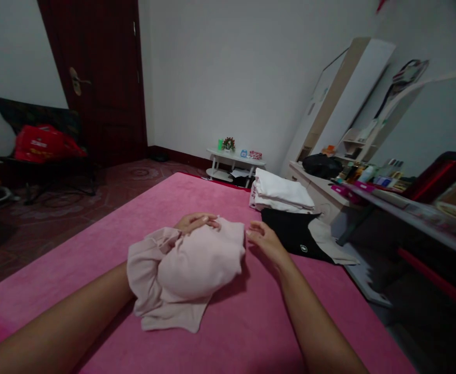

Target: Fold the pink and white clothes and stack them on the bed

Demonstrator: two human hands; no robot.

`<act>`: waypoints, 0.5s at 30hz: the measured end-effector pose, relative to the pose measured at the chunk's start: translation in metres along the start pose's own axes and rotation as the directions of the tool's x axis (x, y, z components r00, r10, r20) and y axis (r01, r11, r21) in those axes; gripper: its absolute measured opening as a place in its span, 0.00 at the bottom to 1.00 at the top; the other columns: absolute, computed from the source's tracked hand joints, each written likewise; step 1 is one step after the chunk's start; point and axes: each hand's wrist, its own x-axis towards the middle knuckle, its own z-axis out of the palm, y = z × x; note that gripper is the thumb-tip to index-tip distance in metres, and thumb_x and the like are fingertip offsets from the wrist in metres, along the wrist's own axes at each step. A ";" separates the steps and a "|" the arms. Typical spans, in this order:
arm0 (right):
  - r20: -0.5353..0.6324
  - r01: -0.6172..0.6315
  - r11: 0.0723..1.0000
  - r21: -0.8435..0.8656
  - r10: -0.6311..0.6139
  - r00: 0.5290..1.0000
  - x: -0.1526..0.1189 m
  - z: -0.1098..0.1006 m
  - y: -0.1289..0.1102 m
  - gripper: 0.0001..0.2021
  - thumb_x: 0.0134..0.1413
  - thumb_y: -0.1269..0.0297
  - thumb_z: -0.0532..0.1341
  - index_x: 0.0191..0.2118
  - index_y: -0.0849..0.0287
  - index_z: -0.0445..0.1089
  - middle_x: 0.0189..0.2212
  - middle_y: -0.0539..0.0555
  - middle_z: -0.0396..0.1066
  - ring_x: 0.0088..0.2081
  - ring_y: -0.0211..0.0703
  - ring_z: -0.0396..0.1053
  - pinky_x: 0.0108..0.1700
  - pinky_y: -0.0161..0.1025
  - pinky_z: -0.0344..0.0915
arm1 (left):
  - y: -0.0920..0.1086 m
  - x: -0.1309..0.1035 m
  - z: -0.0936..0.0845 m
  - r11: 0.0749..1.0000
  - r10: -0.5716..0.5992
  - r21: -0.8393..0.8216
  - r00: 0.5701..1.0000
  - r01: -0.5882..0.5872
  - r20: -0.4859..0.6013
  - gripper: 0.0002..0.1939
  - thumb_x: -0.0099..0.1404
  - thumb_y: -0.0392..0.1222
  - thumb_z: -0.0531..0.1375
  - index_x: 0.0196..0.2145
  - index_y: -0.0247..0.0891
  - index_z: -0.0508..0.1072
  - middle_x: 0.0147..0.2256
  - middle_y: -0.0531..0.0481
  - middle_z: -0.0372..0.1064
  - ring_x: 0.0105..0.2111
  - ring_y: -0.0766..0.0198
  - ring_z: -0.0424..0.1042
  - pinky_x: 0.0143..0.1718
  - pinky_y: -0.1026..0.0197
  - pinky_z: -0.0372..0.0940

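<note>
A pale pink garment (pixel 200 265), bunched and loosely folded, lies on the pink bed cover (pixel 247 322). My left hand (pixel 197 222) is at its far edge, with fingers curled over the cloth. A ruffled part of the garment drapes over my left wrist and hides much of that hand. Just right of the garment, my right hand (pixel 266 243) has its fingers loosely bent and apart, with nothing in them. Whether its fingertips touch the cloth's edge is hard to tell.
Folded white clothes (pixel 284 191) and a black-and-white garment (pixel 294 234) lie at the bed's right side. Beyond that edge stands a dresser (pixel 317 184) with bottles. A low white table (pixel 236 157) stands by the wall, and a red bag (pixel 44 144) rests on a chair at left.
</note>
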 end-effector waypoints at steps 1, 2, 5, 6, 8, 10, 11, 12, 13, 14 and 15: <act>0.073 -0.041 0.997 0.061 0.036 0.997 -0.002 0.006 0.009 0.30 0.37 0.57 0.70 0.50 0.59 0.66 0.47 0.61 0.72 0.42 0.48 0.72 0.38 0.41 0.68 | 0.010 0.000 0.002 0.996 0.009 -0.089 0.997 -0.002 0.073 0.20 0.67 0.52 0.56 0.48 0.35 0.73 0.44 0.42 0.74 0.44 0.54 0.72 0.45 0.53 0.68; 0.155 -0.068 0.992 0.110 0.050 0.987 -0.006 0.013 0.015 0.34 0.36 0.58 0.71 0.53 0.58 0.64 0.48 0.61 0.71 0.42 0.48 0.72 0.39 0.41 0.69 | 0.020 -0.002 0.005 0.981 0.028 -0.196 0.987 0.004 0.158 0.21 0.66 0.53 0.56 0.48 0.35 0.73 0.44 0.43 0.74 0.44 0.54 0.72 0.45 0.54 0.67; 0.329 -0.066 0.990 0.121 0.023 0.944 -0.013 0.023 0.021 0.28 0.38 0.59 0.71 0.48 0.60 0.70 0.40 0.57 0.75 0.39 0.47 0.72 0.39 0.41 0.68 | 0.055 -0.009 0.011 0.899 0.132 -0.434 0.907 0.060 0.400 0.22 0.62 0.52 0.61 0.47 0.34 0.74 0.44 0.42 0.74 0.44 0.56 0.72 0.46 0.58 0.66; 0.339 -0.045 0.994 0.099 0.009 0.941 -0.013 0.023 0.019 0.21 0.39 0.58 0.70 0.42 0.61 0.73 0.36 0.55 0.75 0.37 0.47 0.72 0.37 0.40 0.68 | 0.064 -0.011 0.012 0.891 0.154 -0.449 0.887 0.066 0.436 0.21 0.61 0.51 0.62 0.46 0.33 0.74 0.43 0.43 0.74 0.44 0.57 0.72 0.45 0.59 0.66; 0.268 0.012 0.993 0.117 -0.043 0.962 -0.010 0.015 0.011 0.14 0.43 0.57 0.69 0.33 0.62 0.74 0.31 0.54 0.75 0.33 0.44 0.71 0.35 0.38 0.67 | 0.076 -0.013 0.012 0.888 0.155 -0.455 0.894 0.060 0.420 0.20 0.61 0.49 0.63 0.46 0.34 0.75 0.43 0.42 0.73 0.44 0.57 0.72 0.45 0.59 0.66; 0.077 0.118 0.955 0.271 -0.144 0.987 -0.005 0.001 -0.004 0.13 0.43 0.57 0.68 0.34 0.60 0.74 0.32 0.52 0.75 0.33 0.41 0.71 0.36 0.36 0.67 | 0.073 -0.010 0.010 0.887 0.090 -0.459 0.956 0.050 0.278 0.20 0.62 0.49 0.61 0.48 0.35 0.73 0.45 0.42 0.72 0.46 0.55 0.71 0.47 0.56 0.65; -0.048 0.195 0.907 0.373 -0.191 0.980 -0.002 -0.008 -0.012 0.14 0.43 0.58 0.69 0.36 0.58 0.74 0.34 0.51 0.76 0.35 0.40 0.71 0.38 0.35 0.67 | 0.067 -0.008 0.009 0.897 0.046 -0.440 0.984 0.035 0.173 0.20 0.63 0.49 0.60 0.50 0.36 0.72 0.47 0.42 0.72 0.48 0.55 0.70 0.49 0.55 0.65; -0.173 0.277 0.844 0.460 -0.221 0.960 0.000 -0.017 -0.021 0.14 0.42 0.60 0.69 0.38 0.57 0.74 0.35 0.50 0.76 0.36 0.39 0.71 0.40 0.35 0.67 | 0.057 -0.006 0.008 0.919 0.009 -0.394 0.998 0.017 0.065 0.20 0.64 0.48 0.59 0.51 0.37 0.71 0.49 0.42 0.70 0.50 0.54 0.69 0.51 0.53 0.63; -0.285 0.354 0.777 0.521 -0.232 0.930 0.002 -0.026 -0.029 0.14 0.42 0.61 0.69 0.38 0.56 0.73 0.36 0.49 0.76 0.37 0.38 0.71 0.42 0.34 0.68 | 0.046 -0.004 0.007 0.947 -0.016 -0.322 0.999 0.006 -0.028 0.21 0.63 0.48 0.59 0.52 0.38 0.70 0.51 0.42 0.69 0.53 0.52 0.67 0.54 0.51 0.61; -0.372 0.414 0.719 0.559 -0.229 0.900 0.002 -0.035 -0.036 0.13 0.42 0.64 0.68 0.38 0.55 0.73 0.36 0.48 0.76 0.38 0.37 0.72 0.43 0.33 0.68 | 0.034 -0.003 0.007 0.970 -0.036 -0.244 0.995 0.012 -0.092 0.22 0.62 0.47 0.59 0.53 0.39 0.69 0.53 0.42 0.67 0.55 0.51 0.64 0.55 0.49 0.60; -0.435 0.452 0.677 0.580 -0.213 0.875 0.003 -0.043 -0.043 0.11 0.42 0.67 0.67 0.37 0.56 0.73 0.34 0.47 0.76 0.38 0.36 0.72 0.44 0.33 0.68 | 0.023 -0.003 0.008 0.983 -0.047 -0.183 0.993 0.026 -0.111 0.24 0.61 0.46 0.61 0.54 0.40 0.68 0.54 0.42 0.65 0.56 0.49 0.63 0.56 0.48 0.59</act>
